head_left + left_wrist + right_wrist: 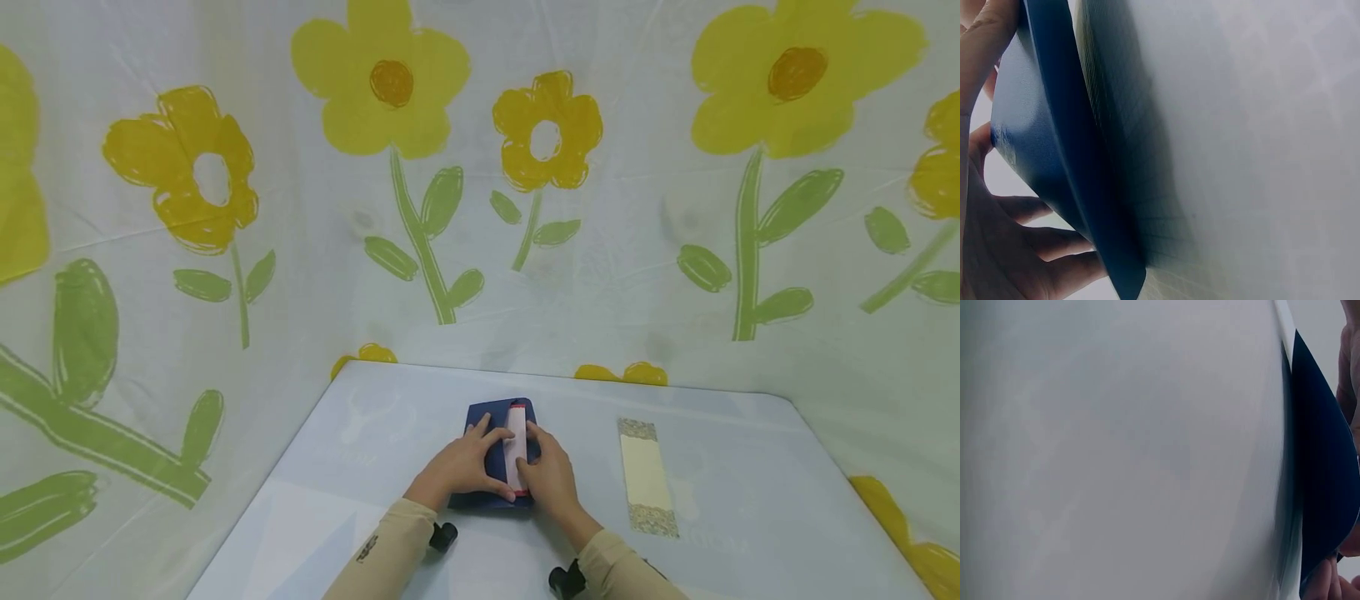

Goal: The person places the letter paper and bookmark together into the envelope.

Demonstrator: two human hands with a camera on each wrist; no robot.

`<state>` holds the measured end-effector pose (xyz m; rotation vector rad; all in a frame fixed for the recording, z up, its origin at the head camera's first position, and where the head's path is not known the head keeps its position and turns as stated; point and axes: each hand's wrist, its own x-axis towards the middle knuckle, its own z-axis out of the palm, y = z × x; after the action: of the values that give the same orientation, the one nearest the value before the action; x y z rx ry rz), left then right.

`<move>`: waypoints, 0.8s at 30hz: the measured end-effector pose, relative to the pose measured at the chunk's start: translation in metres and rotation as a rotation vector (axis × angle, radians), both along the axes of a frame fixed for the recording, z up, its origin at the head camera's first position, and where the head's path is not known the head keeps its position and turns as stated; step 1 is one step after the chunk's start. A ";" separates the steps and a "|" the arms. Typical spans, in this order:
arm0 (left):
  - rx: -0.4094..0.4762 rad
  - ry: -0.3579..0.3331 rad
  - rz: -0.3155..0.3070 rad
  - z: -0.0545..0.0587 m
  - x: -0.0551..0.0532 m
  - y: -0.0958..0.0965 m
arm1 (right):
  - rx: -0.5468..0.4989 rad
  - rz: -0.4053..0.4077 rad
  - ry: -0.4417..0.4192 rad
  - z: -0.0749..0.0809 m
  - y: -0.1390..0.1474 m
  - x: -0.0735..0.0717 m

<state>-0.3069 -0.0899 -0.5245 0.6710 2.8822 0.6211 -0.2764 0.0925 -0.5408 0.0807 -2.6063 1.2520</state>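
White tabletop, blue folder, pale strip between fingers

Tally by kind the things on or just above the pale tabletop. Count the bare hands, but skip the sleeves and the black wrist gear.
Dark blue book-like item with rounded corners: 1
Long strips: 2 (white strip with red ends; cream strip with speckled ends)
Hands: 2 (left hand; right hand)
Total: 5

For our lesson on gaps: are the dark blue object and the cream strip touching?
Apart: the head view shows tabletop between dark blue object and cream strip.
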 end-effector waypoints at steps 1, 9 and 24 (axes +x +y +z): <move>0.001 0.001 -0.002 0.000 0.000 0.000 | -0.003 0.002 0.000 0.000 -0.001 0.000; 0.004 0.001 0.002 0.002 0.001 0.000 | -0.012 0.014 0.012 -0.003 -0.009 -0.003; 0.013 -0.003 -0.004 0.000 0.000 0.000 | 0.020 0.014 0.045 -0.005 -0.016 -0.006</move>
<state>-0.3071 -0.0901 -0.5243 0.6772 2.8753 0.6410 -0.2826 0.0770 -0.5455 0.1291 -2.5848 1.2151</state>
